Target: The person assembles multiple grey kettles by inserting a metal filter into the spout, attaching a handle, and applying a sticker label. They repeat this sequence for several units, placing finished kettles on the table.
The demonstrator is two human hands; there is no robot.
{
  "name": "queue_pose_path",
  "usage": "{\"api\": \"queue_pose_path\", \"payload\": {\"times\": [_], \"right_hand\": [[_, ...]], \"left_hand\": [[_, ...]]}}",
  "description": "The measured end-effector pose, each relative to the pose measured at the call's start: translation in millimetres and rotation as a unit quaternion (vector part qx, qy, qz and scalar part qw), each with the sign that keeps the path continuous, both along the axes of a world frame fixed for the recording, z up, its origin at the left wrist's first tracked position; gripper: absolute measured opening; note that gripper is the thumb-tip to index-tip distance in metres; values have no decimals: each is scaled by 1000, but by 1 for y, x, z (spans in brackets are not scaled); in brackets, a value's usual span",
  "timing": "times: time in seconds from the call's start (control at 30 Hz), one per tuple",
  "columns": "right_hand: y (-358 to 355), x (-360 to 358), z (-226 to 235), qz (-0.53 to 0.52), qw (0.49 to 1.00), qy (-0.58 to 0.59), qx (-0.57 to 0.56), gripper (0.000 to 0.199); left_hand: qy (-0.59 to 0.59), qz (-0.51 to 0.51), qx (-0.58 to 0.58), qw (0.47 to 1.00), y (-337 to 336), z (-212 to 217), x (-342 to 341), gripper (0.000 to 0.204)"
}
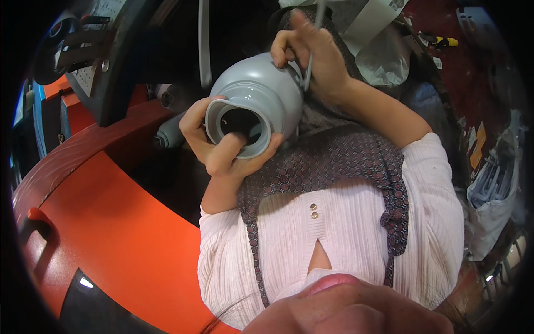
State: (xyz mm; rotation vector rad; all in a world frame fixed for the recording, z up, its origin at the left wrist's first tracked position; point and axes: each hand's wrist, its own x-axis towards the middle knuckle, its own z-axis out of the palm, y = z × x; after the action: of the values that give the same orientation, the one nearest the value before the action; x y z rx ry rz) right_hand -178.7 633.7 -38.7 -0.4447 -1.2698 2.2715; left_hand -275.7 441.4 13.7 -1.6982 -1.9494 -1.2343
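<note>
Above my lap is a glossy grey, round-bodied plastic vessel (261, 75) with a wide collared mouth that faces me; its inside looks dark. My left hand (214, 158) grips it at the mouth, one finger hooked over the rim into the opening and others around the outside. Against the far right side of the body, my right hand (328, 64) has curled fingers, with a thin grey handle strip (309, 64) running across them. Another long grey strip (204, 44) rises on the left; I cannot tell whether both belong to one handle.
An orange-red panel (128, 222) with a dark red edge curves along my left. Beside it are dark metal machine parts (86, 67) and another grey piece (169, 131). Clear plastic bags (384, 64) lie at the far right, and a white bag of grey parts (492, 195) stands at right.
</note>
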Motion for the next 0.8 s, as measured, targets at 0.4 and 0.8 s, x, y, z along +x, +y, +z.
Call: {"api": "queue_pose_path", "payload": {"times": [0.4, 0.8], "right_hand": [[-4, 7, 14, 125, 970, -190, 86, 36], [28, -13, 30, 24, 897, -255, 359, 52]], "left_hand": [[-28, -128, 7, 991, -1, 1, 11, 50], [-765, -199, 164, 590, 11, -59, -44, 48]]}}
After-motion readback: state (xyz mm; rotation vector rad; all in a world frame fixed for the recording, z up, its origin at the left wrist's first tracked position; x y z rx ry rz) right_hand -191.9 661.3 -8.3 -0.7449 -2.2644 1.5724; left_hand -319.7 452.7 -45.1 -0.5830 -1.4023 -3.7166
